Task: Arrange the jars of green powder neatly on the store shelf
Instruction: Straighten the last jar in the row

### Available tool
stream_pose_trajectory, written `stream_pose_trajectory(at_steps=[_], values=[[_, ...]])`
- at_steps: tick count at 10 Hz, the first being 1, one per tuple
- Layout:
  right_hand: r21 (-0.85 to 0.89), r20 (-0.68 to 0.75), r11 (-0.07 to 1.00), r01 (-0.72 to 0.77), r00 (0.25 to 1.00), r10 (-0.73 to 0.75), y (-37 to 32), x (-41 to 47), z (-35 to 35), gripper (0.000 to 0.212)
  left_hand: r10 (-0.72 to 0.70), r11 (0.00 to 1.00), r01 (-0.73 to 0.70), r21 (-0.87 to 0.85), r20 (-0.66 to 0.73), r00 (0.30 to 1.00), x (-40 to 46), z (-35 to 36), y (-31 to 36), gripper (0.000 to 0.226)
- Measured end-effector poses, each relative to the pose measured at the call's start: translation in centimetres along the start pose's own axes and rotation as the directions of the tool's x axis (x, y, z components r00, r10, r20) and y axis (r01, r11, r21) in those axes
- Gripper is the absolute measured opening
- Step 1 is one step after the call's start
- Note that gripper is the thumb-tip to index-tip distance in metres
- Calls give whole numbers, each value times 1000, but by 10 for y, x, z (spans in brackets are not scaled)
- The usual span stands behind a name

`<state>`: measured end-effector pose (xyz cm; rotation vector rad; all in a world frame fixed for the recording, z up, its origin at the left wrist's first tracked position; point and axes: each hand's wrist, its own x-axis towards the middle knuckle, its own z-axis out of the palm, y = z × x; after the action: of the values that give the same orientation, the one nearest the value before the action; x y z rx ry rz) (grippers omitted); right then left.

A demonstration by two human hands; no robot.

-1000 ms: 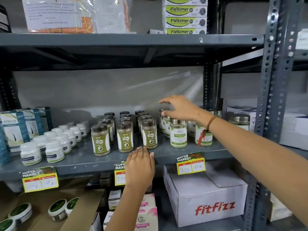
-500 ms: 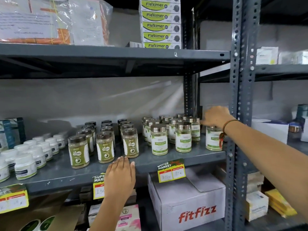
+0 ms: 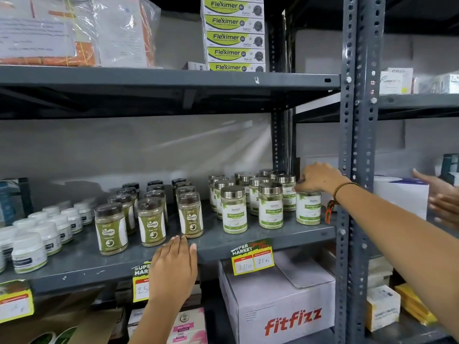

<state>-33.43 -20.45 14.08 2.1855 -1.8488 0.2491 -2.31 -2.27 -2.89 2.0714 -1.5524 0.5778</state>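
Head view. A grey metal shelf (image 3: 260, 235) is taken as landmark. A cluster of silver-lidded jars of green powder (image 3: 253, 194) is stood upright on its right half, in rows running back toward the wall. One jar (image 3: 308, 207) is set apart at the right end of the shelf, just beside the perforated upright post (image 3: 357, 145).

The right hand (image 3: 319, 177) is laid over the top of that end jar, fingers curled down around the lid; the lid itself is hidden by the hand, so a closed grasp on the jar is read, base seen resting on the shelf. A red-and-orange thread is worn at the wrist.

The left hand (image 3: 173, 269) is pressed flat on the front edge of the shelf, fingers together and extended, nothing held, partly covering a yellow price tag (image 3: 140, 286).

Left of the cluster, brown-lidded jars (image 3: 149, 217) are lined in three columns; further left, small white tubs (image 3: 44, 232).

Under the shelf, a white Fitfizz carton (image 3: 280, 306) is seen. On the shelf above, stacked Fleximer boxes (image 3: 233, 36).

At the right frame edge, beyond the post, another person's fingers (image 3: 439, 194) are visible.
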Motion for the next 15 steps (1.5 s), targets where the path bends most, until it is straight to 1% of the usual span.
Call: stream_pose_trajectory(at_steps=[1, 3, 4, 5, 6, 7, 8, 9, 10, 11, 14, 15], values=[[10, -15, 999, 45, 999, -45, -2, 2, 2, 55, -1, 1000, 1, 4, 3, 1000, 0, 0, 0, 69], [57, -27, 997, 61, 998, -59, 1, 5, 5, 53, -5, 1000, 5, -3, 3, 1000, 0, -2, 1, 71], [48, -21, 997, 54, 998, -53, 2, 4, 6, 63, -5, 1000, 5, -7, 5, 1000, 0, -3, 1, 72], [76, -137, 994, 81, 988, -70, -5, -1, 5, 75, -4, 1000, 4, -7, 5, 1000, -1, -4, 1, 72], [176, -336, 950, 259, 923, -189, -24, -5, 2, 89, -5, 1000, 5, -6, 7, 1000, -1, -4, 2, 73], [246, -193, 911, 331, 938, -289, -44, -7, -1, 100, -4, 1000, 4, -3, 7, 1000, 0, -3, 1, 73], [193, -78, 926, 325, 946, -316, -51, -3, 3, 88, -6, 1000, 6, 0, 4, 1000, 0, -4, 1, 69], [224, -80, 915, 337, 942, -327, -52, -2, 8, 74, -8, 1000, 8, 3, 11, 1000, 0, -4, 1, 69], [253, -88, 903, 347, 938, -336, -52, -2, 9, 72, -5, 1000, 5, 1, 13, 1000, -1, -3, 1, 69], [279, -73, 895, 347, 937, -341, -53, -1, 8, 71, -8, 1000, 8, 1, 11, 1000, -1, -4, 1, 67], [267, -24, 895, 357, 931, -364, -54, -5, 0, 70, -4, 1000, 4, 12, -5, 1000, -1, -3, 0, 64], [244, -15, 909, 339, 938, -346, -55, -6, -2, 79, 0, 1000, 0, 7, -12, 1000, -1, -2, 0, 65]])
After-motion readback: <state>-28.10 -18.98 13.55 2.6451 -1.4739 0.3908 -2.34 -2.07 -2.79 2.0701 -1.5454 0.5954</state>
